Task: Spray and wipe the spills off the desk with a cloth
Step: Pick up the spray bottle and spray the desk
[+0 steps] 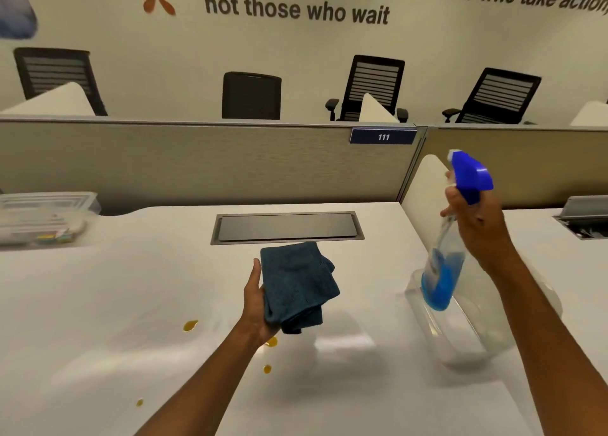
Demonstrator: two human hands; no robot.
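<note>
Holding both tools above the white desk [98, 304], spills not yet wiped.

The left hand [255, 307] is cupped under a folded dark teal cloth [297, 287], fingers wrapped around its near edge; the cloth looks soft and light, likely to flop open unless bunched in the palm. The right hand [473, 218] is closed round the neck of a spray bottle [444, 271], lifted clear of the desk and tilted, its blue trigger head [470, 175] uppermost; with little blue liquid left it should be light, though smooth plastic may slip, so the neck is the sensible hold. Amber spills [190, 325] dot the glossy surface near the left wrist. Beyond lie a grey cable hatch [286, 226], a beige partition [197, 162] and empty office chairs [371, 87].
</note>
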